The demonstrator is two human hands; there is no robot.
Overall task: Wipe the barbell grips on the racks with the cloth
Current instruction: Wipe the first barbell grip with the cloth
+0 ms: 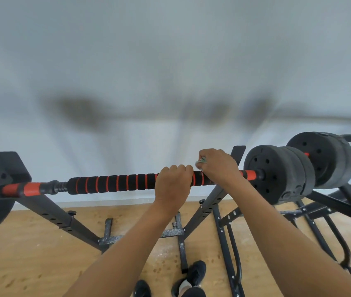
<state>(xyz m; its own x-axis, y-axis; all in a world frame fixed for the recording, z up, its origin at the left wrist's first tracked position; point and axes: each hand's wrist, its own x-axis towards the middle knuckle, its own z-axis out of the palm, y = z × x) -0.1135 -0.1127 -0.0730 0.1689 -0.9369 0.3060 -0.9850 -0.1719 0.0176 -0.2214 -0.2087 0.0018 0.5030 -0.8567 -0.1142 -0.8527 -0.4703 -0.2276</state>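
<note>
The left hand (173, 183) grasps the foam grip (114, 183), steadying it; just beside, the right hand (218, 166) clenches what seems the cloth (202, 161) against it for wiping.

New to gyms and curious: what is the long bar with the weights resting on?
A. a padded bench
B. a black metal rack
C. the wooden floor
B: the bar lies across the sloping uprights of the black metal rack, well above the wooden floor.
</note>
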